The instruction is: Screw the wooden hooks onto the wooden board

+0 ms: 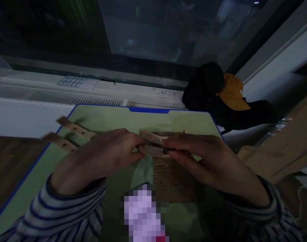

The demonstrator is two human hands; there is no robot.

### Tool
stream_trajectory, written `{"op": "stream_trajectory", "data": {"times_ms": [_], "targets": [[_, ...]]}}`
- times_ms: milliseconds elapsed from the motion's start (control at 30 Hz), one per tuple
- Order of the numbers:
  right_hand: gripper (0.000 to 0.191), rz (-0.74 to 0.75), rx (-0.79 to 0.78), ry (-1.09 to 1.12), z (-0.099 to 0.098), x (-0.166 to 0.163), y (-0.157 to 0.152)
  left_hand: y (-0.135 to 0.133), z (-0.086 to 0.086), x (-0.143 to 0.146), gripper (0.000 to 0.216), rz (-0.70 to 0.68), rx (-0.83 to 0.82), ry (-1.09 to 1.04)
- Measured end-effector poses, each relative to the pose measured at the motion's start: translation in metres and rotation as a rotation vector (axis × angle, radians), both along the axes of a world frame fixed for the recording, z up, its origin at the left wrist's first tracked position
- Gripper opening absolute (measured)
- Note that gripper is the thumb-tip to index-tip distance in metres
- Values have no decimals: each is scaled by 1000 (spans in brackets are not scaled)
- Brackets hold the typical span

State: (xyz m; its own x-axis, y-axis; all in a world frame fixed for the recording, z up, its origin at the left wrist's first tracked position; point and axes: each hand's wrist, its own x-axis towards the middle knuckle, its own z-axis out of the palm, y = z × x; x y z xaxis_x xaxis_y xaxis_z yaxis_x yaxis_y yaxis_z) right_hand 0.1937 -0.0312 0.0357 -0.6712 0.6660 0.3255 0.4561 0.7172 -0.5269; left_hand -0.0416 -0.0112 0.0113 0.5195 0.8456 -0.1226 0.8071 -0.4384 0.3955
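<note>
Over the middle of the table, my left hand (113, 149) pinches the left ends of two curved wooden strips, an upper strip (153, 136) and a lower strip (153, 151). Lying close together, they have a narrow dark gap between them. My right hand (206, 156) closes thumb and fingers on their right part, by a small dark piece (165, 151) too unclear to name. The far right ends are mostly covered by my fingers. Just below the strips lies a brown wooden board (178, 183) scattered with tiny bits.
Two similar drilled wooden strips, one farther (77, 129) and one nearer (60, 143), lie at the left of the green, blue-edged table (113, 116). A green cloth (143, 169) and a pixelated object (143, 211) are near the board. Behind are a radiator (80, 99) and an orange cap (233, 92).
</note>
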Motion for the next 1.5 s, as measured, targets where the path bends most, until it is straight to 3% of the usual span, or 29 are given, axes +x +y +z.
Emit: {"op": "stream_trajectory", "data": {"times_ms": [333,700,833,1033,1300,1500], "targets": [[26,-61,123,-138,0,4,1,-1,0,-2,30,54,-24,70],[28,-39,20,-58,0,2,0,-1,0,-2,25,37,-12,39],[20,-55,35,-99,2,2,0,0,-3,-1,23,44,8,38],[23,-73,101,-133,0,2,0,-3,2,-3,24,19,34,42],[28,9,31,-45,0,0,1,0,-2,1,22,1,8,27],[18,-89,49,-83,1,-1,1,3,-7,3,20,20,46,11]]}}
